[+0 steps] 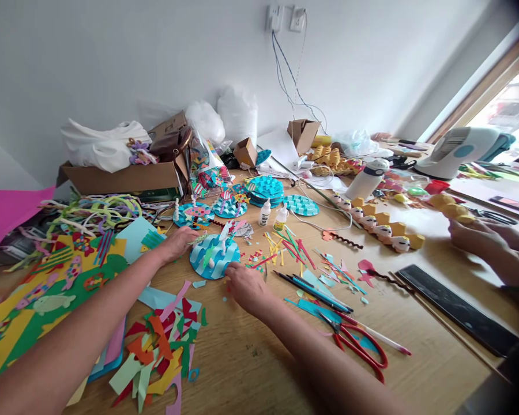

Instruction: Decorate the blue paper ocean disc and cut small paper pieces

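A round blue paper disc [216, 266] with wavy light stripes and small upright decorations lies on the wooden table in front of me. My right hand [244, 283] is at its lower right edge, fingers curled together; what they pinch, if anything, is too small to name. My left hand [179, 243] is just beyond the disc's upper left side, its fingers bent and their tips partly hidden. Behind it are two more decorated discs [193, 214] and a stack of blue discs [266, 189]. Two small glue bottles [264, 213] stand to the right of these.
Red-handled scissors [363, 346], pencils [311, 291] and paper scraps [164, 351] are scattered nearby. Coloured paper [47, 305] covers the left side. Another person's hands [473, 237] hold a yellow egg-carton strip at the right, near a black slab [456, 308].
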Demonstrator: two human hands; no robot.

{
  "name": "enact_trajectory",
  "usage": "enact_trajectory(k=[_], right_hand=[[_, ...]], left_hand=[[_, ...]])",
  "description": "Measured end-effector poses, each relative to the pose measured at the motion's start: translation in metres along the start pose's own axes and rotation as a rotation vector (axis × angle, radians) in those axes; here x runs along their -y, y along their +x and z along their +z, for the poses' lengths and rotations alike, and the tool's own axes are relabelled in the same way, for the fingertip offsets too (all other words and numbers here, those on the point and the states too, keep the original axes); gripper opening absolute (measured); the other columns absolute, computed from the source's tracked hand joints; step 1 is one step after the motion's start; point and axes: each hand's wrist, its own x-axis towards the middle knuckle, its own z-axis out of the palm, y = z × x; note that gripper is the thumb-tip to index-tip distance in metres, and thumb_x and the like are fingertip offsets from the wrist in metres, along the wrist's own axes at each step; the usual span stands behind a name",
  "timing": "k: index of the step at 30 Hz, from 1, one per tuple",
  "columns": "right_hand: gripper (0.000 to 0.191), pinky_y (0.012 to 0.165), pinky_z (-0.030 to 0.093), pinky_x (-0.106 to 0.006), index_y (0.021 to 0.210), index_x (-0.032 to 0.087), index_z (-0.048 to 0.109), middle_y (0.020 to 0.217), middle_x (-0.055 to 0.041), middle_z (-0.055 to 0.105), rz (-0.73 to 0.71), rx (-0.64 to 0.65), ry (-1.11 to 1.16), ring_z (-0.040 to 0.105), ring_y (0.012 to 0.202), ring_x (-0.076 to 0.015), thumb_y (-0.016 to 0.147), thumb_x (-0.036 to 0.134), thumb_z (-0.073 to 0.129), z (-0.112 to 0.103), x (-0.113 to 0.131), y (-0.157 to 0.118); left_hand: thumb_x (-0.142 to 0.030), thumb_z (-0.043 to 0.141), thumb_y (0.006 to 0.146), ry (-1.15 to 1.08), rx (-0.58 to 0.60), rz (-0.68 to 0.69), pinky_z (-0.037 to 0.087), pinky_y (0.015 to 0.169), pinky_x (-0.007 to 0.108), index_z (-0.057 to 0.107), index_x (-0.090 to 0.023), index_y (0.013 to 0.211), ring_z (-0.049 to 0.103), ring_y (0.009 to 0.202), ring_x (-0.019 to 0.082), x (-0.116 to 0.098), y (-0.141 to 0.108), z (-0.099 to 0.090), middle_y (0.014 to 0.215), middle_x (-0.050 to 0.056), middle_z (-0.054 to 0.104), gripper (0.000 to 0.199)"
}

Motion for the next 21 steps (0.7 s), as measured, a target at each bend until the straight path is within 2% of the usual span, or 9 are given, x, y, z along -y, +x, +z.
enact_trajectory(k=[5, 15, 21], right_hand=[[0.024, 0.064, 0.045, -0.025, 0.096, 0.019, 0.062, 0.105, -0.0073, 0.063, -0.018, 0.001, -0.010, 0.064, 0.083, -0.0175, 0.084, 0.014, 0.042, 0.000, -0.001, 0.001], [0.023, 0.060, 0.044, -0.023, 0.094, 0.019, 0.062, 0.105, -0.0071, 0.063, -0.009, -0.022, -0.032, 0.065, 0.080, -0.0174, 0.083, 0.014, 0.043, 0.005, -0.002, 0.003], [0.022, 0.061, 0.045, -0.024, 0.094, 0.019, 0.062, 0.104, -0.0066, 0.064, -0.011, -0.024, -0.047, 0.065, 0.080, -0.0182, 0.083, 0.015, 0.043, 0.005, -0.002, 0.003]], left_hand=[[-0.022, 0.048, 0.081, 0.005, 0.002, 0.019, 0.042, 0.081, 0.029, 0.073, -0.023, 0.080, 0.060, 0.081, 0.016, 0.009, 0.008, 0.003, 0.089, 0.004, 0.072, 0.025], [-0.023, 0.054, 0.079, 0.031, -0.045, -0.044, 0.043, 0.075, 0.027, 0.074, -0.024, 0.086, 0.060, 0.078, 0.016, 0.013, 0.009, 0.008, 0.085, 0.003, 0.073, 0.022], [-0.026, 0.055, 0.082, 0.029, -0.050, -0.123, 0.045, 0.079, 0.031, 0.072, -0.021, 0.085, 0.061, 0.083, 0.017, 0.013, 0.009, 0.010, 0.085, 0.004, 0.072, 0.018]])
